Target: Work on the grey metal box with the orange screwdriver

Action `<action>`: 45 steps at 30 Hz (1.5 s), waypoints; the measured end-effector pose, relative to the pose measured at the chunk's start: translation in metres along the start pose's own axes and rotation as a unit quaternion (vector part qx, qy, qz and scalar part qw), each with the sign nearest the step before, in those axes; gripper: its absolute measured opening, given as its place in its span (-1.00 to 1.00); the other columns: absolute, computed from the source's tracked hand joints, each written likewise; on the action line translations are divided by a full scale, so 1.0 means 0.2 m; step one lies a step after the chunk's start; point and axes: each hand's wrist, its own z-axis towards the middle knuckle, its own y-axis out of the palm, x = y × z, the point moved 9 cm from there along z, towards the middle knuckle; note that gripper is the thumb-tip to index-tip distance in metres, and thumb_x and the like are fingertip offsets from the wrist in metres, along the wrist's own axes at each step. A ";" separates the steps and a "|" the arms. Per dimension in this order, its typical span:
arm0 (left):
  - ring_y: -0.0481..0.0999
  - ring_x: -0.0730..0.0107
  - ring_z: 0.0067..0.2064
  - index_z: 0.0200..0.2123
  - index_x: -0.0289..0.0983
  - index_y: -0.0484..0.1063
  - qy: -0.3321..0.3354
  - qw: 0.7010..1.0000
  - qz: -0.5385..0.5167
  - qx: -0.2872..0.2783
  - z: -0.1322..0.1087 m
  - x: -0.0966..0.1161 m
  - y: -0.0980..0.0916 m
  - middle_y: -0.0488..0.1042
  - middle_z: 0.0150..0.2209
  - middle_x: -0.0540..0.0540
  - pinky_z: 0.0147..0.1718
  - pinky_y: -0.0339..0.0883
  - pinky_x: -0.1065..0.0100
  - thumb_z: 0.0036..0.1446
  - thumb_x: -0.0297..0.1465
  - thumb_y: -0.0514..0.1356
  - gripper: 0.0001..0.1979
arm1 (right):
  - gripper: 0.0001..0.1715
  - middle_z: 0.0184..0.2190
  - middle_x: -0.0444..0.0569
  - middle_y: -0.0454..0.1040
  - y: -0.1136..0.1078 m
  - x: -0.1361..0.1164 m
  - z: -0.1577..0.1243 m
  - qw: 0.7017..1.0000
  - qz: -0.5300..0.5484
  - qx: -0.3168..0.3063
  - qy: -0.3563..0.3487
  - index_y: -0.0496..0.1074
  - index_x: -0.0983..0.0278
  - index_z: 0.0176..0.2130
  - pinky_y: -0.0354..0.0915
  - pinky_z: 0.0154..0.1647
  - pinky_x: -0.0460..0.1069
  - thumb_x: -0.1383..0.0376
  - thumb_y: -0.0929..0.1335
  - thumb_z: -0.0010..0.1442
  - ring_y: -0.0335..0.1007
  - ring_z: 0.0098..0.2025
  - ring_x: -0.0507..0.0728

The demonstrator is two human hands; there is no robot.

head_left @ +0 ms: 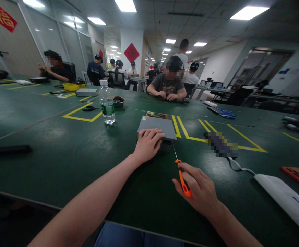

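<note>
A grey metal computer power supply (162, 124) lies on the green table in front of me, with a bundle of coloured wires (157, 115) at its far side. My left hand (148, 144) rests over its near edge, the fingers bent on the top cover. In my right hand (197, 185) is an orange and black screwdriver (182, 180), held by the handle. The screwdriver's thin shaft points up to the near right corner of the power supply, below the dark socket. Whether the tip sits in a screw is too small to tell.
A water bottle (107, 104) stands behind to the left, beside a metal bowl (118, 101). On the right, a blurred-out device (220, 144) is cabled to a white slab (283, 202) near an orange phone (298, 177). A person (168, 80) sits opposite.
</note>
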 end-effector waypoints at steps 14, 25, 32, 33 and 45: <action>0.26 0.31 0.11 -0.04 -0.12 0.31 0.000 1.000 0.003 0.004 0.00 0.00 0.00 0.38 0.04 -0.01 0.05 0.01 0.17 0.20 -0.40 0.03 -0.74 | -0.74 -0.13 0.19 0.44 0.01 -0.01 -0.01 1.000 0.023 -0.018 -0.001 0.33 0.36 -0.12 0.43 -0.26 -0.02 0.42 0.29 0.14 0.46 -0.18 0.14; 0.26 0.31 0.12 -0.03 -0.12 0.30 0.000 1.000 -0.009 0.007 0.00 0.00 0.00 0.39 0.04 -0.01 0.05 -0.01 0.17 0.21 -0.40 0.03 -0.74 | -0.85 -0.23 0.15 0.46 0.00 -0.03 0.01 1.000 0.017 -0.002 -0.019 0.38 0.35 -0.21 0.44 -0.30 -0.05 0.43 0.29 0.16 0.46 -0.24 0.11; 0.26 0.31 0.11 -0.02 -0.12 0.30 -0.002 1.000 -0.004 0.000 0.00 0.00 0.00 0.38 0.05 -0.01 0.04 0.00 0.17 0.22 -0.41 0.01 -0.73 | -0.86 -0.20 0.16 0.44 0.07 -0.10 0.04 0.997 0.037 -0.029 -0.056 0.36 0.35 -0.21 0.45 -0.26 -0.03 0.41 0.26 0.19 0.44 -0.20 0.12; 0.26 0.31 0.11 -0.02 -0.12 0.30 -0.001 1.000 -0.004 -0.001 0.00 0.00 0.00 0.38 0.05 -0.02 0.04 0.00 0.18 0.22 -0.40 0.01 -0.73 | -0.85 -0.20 0.16 0.44 0.07 -0.09 0.05 0.998 0.033 -0.030 -0.049 0.35 0.35 -0.20 0.45 -0.26 -0.03 0.41 0.26 0.19 0.44 -0.20 0.12; 0.26 0.32 0.11 -0.04 -0.11 0.30 -0.002 1.000 0.003 0.011 0.00 -0.01 0.01 0.38 0.04 0.01 0.04 -0.03 0.17 0.20 -0.40 0.04 -0.74 | -0.85 -0.18 0.18 0.40 0.08 -0.07 0.06 0.999 0.036 -0.024 -0.028 0.32 0.36 -0.18 0.44 -0.25 -0.01 0.41 0.26 0.19 0.42 -0.19 0.13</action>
